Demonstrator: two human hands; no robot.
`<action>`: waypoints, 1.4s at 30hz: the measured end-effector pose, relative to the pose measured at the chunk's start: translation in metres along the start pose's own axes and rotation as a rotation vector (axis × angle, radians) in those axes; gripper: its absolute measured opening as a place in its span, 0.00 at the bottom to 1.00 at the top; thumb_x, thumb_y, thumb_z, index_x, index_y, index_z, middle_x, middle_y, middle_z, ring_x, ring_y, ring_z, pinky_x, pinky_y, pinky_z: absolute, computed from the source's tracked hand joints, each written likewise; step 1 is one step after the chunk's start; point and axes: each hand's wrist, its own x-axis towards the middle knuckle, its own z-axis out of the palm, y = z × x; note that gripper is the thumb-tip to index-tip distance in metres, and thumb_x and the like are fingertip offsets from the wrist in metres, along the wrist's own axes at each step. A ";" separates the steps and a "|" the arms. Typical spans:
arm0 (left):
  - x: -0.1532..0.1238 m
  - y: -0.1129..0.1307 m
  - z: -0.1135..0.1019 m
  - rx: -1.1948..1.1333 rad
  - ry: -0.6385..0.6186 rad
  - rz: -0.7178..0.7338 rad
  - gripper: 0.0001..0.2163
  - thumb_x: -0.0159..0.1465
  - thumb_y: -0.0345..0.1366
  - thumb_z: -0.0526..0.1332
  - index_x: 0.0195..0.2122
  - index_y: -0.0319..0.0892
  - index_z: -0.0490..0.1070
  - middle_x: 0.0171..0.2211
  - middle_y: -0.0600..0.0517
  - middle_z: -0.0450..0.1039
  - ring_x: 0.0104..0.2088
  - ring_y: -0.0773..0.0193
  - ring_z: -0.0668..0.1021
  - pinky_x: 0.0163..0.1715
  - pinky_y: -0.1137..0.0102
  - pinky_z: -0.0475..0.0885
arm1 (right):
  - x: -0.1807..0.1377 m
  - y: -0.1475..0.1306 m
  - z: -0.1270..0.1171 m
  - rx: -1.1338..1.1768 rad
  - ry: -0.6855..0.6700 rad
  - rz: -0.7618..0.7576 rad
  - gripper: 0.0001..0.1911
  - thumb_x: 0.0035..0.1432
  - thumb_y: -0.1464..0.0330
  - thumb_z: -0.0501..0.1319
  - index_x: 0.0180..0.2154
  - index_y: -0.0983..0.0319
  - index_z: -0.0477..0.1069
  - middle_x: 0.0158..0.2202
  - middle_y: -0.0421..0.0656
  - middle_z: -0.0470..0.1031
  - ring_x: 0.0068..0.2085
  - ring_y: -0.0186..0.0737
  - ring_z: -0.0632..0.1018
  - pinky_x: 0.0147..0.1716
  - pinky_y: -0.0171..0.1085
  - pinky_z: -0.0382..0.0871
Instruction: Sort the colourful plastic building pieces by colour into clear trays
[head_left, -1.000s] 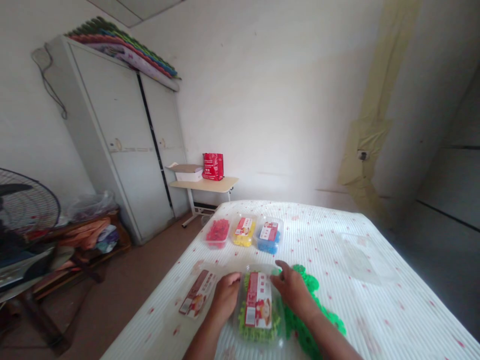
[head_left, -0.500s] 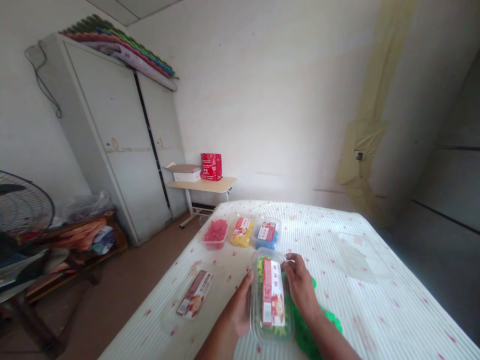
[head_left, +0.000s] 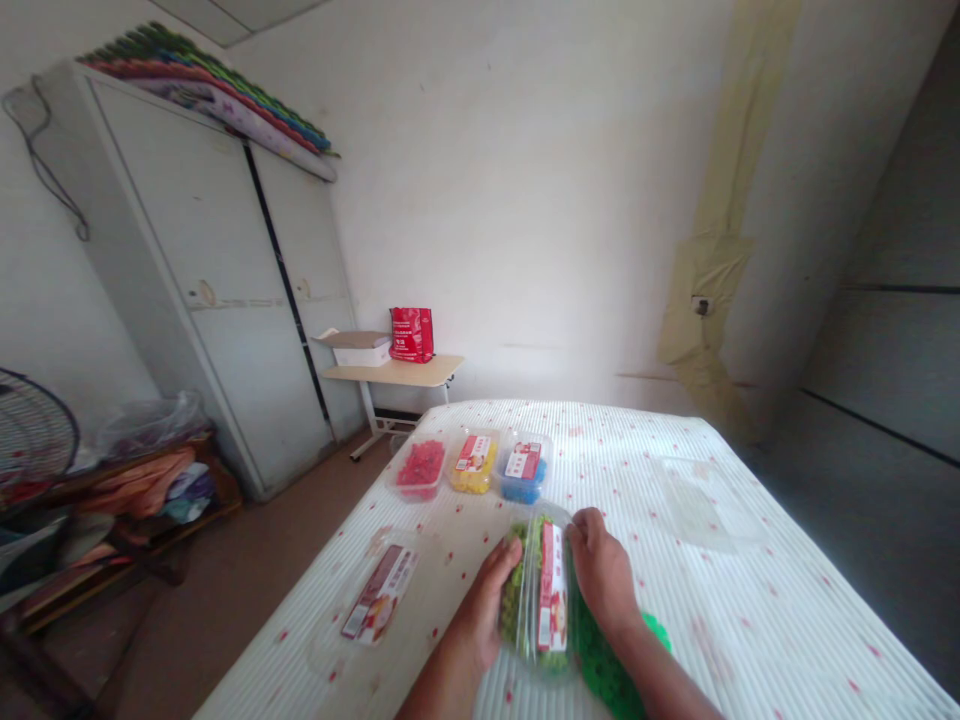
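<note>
My left hand [head_left: 487,600] grips the left side of a clear plastic box [head_left: 517,615] holding light green pieces. A clear lid [head_left: 552,590] with a red and white label slants toward the right over the box; whether it is still fastened I cannot tell. At the lid's upper right edge, the bent fingers of my right hand [head_left: 604,570] pinch the rim. Darker green pieces [head_left: 611,665] lie on the table, partly hidden under my right forearm. Flat on the left lies another labelled clear lid [head_left: 381,595].
Boxes of red pieces [head_left: 420,468], yellow pieces [head_left: 472,465] and blue pieces [head_left: 525,472] stand in a row farther back on the white dotted tablecloth [head_left: 600,450]. To the right sits a clear tray [head_left: 709,505]. A small desk [head_left: 412,372] with a red bag [head_left: 411,335] is behind.
The box and its lid have tilted toward the right, so more green pieces show on the left and the label looks narrower. My view has shifted slightly right.
</note>
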 end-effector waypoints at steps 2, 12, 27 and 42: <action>0.000 0.000 -0.001 0.006 -0.008 0.002 0.22 0.57 0.44 0.61 0.51 0.43 0.68 0.39 0.49 0.78 0.41 0.57 0.78 0.46 0.64 0.68 | 0.002 0.001 -0.002 0.017 -0.012 -0.011 0.08 0.57 0.65 0.48 0.30 0.59 0.61 0.21 0.39 0.69 0.24 0.38 0.71 0.24 0.33 0.57; -0.001 0.006 -0.006 -0.078 -0.005 -0.147 0.24 0.57 0.46 0.60 0.52 0.39 0.67 0.43 0.45 0.77 0.42 0.51 0.78 0.47 0.60 0.67 | 0.017 0.016 -0.018 0.466 -0.176 -0.085 0.16 0.55 0.57 0.51 0.23 0.60 0.63 0.19 0.35 0.62 0.23 0.34 0.66 0.24 0.33 0.61; 0.007 0.003 -0.010 -0.174 -0.057 -0.144 0.25 0.59 0.50 0.56 0.51 0.37 0.67 0.37 0.43 0.78 0.37 0.52 0.79 0.40 0.60 0.70 | 0.010 0.020 -0.002 0.210 0.321 -0.057 0.22 0.57 0.51 0.46 0.26 0.60 0.64 0.22 0.43 0.71 0.24 0.39 0.71 0.25 0.35 0.62; 0.019 0.009 -0.003 -0.125 0.010 -0.149 0.24 0.57 0.49 0.59 0.49 0.38 0.68 0.34 0.45 0.79 0.35 0.55 0.80 0.37 0.63 0.72 | 0.028 0.031 -0.052 0.717 0.189 0.145 0.17 0.50 0.55 0.56 0.20 0.60 0.63 0.12 0.34 0.60 0.16 0.32 0.63 0.19 0.33 0.57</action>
